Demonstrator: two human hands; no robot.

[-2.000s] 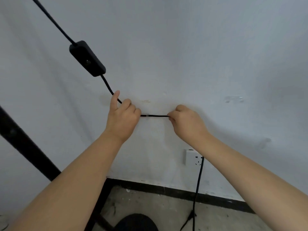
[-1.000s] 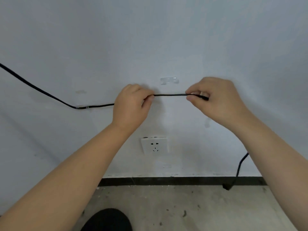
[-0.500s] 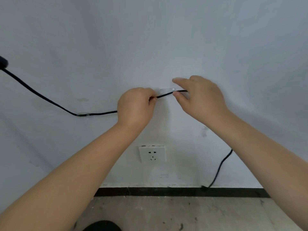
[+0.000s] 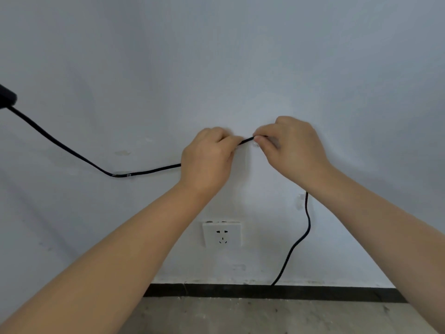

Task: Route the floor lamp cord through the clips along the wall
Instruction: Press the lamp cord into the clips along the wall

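A thin black lamp cord [image 4: 72, 151] runs from its inline switch [image 4: 6, 96] at the left edge down the white wall and through a clear clip [image 4: 121, 175]. My left hand [image 4: 208, 159] pinches the cord just right of that stretch. My right hand [image 4: 292, 147] pinches the cord at a second clear clip [image 4: 255, 145], which its fingers mostly hide. Between the hands a short piece of cord slants upward. Below my right wrist the cord hangs down past a third clear clip [image 4: 300, 201] to the floor.
A white wall socket [image 4: 221, 234] sits below the hands. A black skirting strip [image 4: 240, 290] runs along the foot of the wall above a bare concrete floor [image 4: 240, 317].
Both hands slid right along the cord from the first clip, then lifted it to the second clip. My right hand now presses the cord there. The view shifted right.
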